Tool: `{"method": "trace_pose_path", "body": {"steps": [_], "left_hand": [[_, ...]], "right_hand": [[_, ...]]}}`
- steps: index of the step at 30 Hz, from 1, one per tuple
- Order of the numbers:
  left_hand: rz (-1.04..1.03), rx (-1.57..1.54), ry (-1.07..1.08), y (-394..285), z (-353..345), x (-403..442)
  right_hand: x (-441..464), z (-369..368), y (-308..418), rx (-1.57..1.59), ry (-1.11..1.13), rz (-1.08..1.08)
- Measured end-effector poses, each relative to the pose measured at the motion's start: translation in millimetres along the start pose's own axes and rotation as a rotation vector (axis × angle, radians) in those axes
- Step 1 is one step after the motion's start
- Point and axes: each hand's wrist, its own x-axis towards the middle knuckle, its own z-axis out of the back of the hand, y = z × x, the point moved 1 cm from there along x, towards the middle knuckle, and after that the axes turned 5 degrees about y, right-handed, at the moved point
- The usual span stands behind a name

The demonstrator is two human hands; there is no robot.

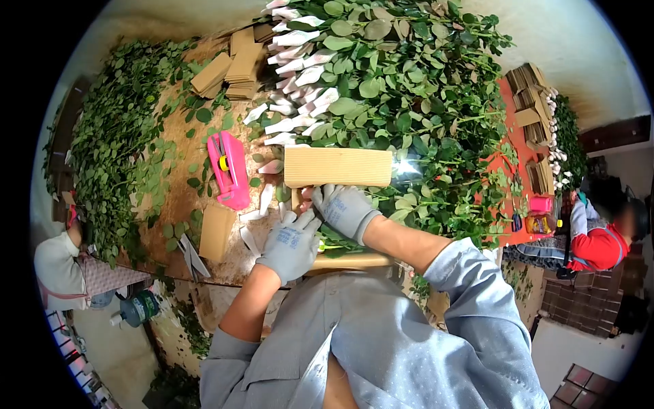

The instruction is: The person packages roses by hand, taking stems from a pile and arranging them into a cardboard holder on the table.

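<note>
My left hand (pixel 289 247), in a grey glove, is at the near table edge, its fingers bent together; whatever is under them is hidden. Just above and right, my right hand (pixel 344 211), also gloved, curls its fingers beside small pinkish shapes, perhaps rose buds, that it partly covers. Directly beyond it lies a corrugated cardboard piece (pixel 338 168) over leafy stems. White-sleeved buds (pixel 289 124) on green stems (pixel 415 102) are stacked farther away. Left of my hands are a pink tape dispenser (pixel 231 170), scissors (pixel 193 258) and a cardboard sheet (pixel 216 232).
Folded cardboard pieces (pixel 243 68) are stacked at the back left. More leafy stems (pixel 112 136) cover the left side. On the right, a red table (pixel 511 146) holds cardboard stacks (pixel 533 109). One co-worker (pixel 599 242) stands at right, another (pixel 61 266) at left.
</note>
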Motion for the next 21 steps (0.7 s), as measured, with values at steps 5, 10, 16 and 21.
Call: {"method": "trace_pose_path", "body": {"steps": [5,10,16,21], "left_hand": [[0.016,-0.012,0.016,-1,-3,1],[0.053,-0.049,0.051,-4,0,2],[0.02,0.013,-0.018,-2,-4,3],[0.028,0.014,-0.118,-14,14,8]], "right_hand": [[0,1,-2,0.004,0.052,-0.016],[-2,1,-3,0.002,0.082,0.016],[-7,-1,-1,0.018,0.063,-0.056],[-25,13,2,0.179,0.029,-0.154]]}}
